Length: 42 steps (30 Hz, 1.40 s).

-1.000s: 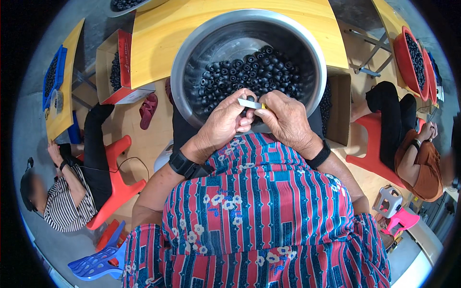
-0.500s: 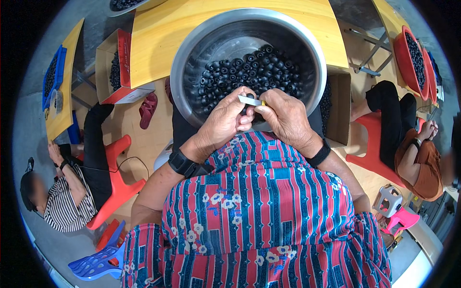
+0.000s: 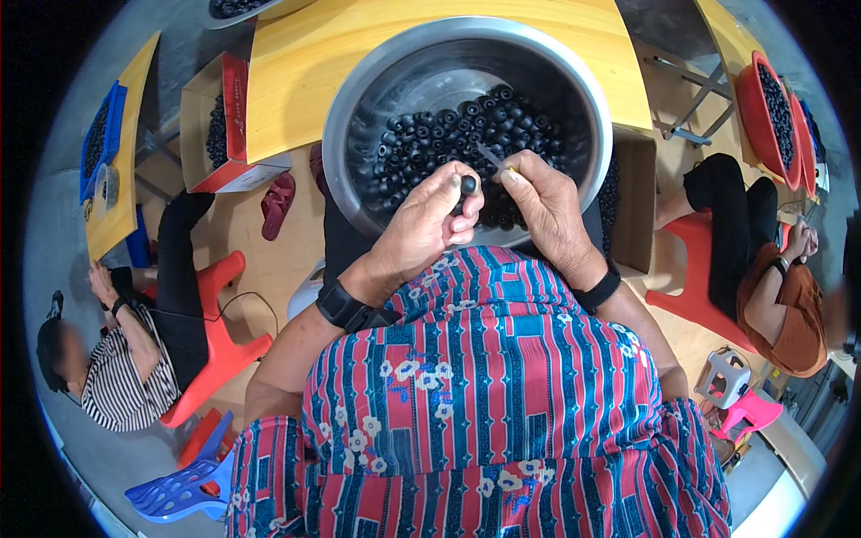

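Over the near side of a large metal basin (image 3: pixel 334 125), both my hands are at work. My left hand (image 3: pixel 426 215) pinches a small black rubber-like part (image 3: pixel 468 185) between thumb and fingers, its rounded end facing up. My right hand (image 3: pixel 549 208) grips a small knife (image 3: pixel 490 155) whose thin blade points up and left, apart from the part. A bit of yellow shows at its handle; the fingers hide the rest. Below the hands, a heap of small black ring-like parts (image 3: pixel 448 134) fills the basin's middle and right.
The basin stands at a yellow table (image 3: pixel 291 90). Cardboard boxes with black parts stand left (image 3: pixel 203 134) and right (image 3: pixel 635 206). A red slipper (image 3: pixel 277 206) lies on the floor. Two people sit on red chairs at either side, near a blue tray (image 3: pixel 100 143) and red basins (image 3: pixel 752 108).
My right hand has drawn the knife away from the part, to the right, and its blade has turned upward. My left hand still holds the part, now more exposed.
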Each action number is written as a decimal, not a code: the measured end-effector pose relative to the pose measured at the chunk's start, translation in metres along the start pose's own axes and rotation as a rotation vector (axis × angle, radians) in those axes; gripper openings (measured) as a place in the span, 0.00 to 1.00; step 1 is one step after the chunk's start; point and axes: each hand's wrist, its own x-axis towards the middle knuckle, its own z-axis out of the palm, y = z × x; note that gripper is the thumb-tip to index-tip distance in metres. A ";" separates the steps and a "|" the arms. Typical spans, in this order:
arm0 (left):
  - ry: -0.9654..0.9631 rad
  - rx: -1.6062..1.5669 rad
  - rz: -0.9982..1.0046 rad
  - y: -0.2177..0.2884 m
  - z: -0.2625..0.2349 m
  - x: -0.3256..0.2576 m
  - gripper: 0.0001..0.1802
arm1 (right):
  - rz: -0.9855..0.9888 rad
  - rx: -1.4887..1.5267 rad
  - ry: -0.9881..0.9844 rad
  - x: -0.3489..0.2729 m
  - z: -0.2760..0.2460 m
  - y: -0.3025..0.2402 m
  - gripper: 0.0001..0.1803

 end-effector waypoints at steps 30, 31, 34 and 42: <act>0.070 -0.299 -0.018 -0.011 -0.016 0.006 0.11 | -0.307 -0.375 -0.085 -0.007 0.009 -0.010 0.28; 0.078 -0.297 -0.018 -0.011 -0.015 0.006 0.11 | -0.314 -0.387 -0.077 -0.007 0.010 -0.010 0.28; 0.085 -0.228 -0.011 -0.009 -0.016 0.005 0.12 | -0.314 -0.395 -0.109 -0.007 0.007 -0.014 0.30; 0.053 -0.042 0.032 -0.004 -0.006 0.004 0.13 | -0.221 -0.137 0.052 -0.003 0.006 -0.004 0.17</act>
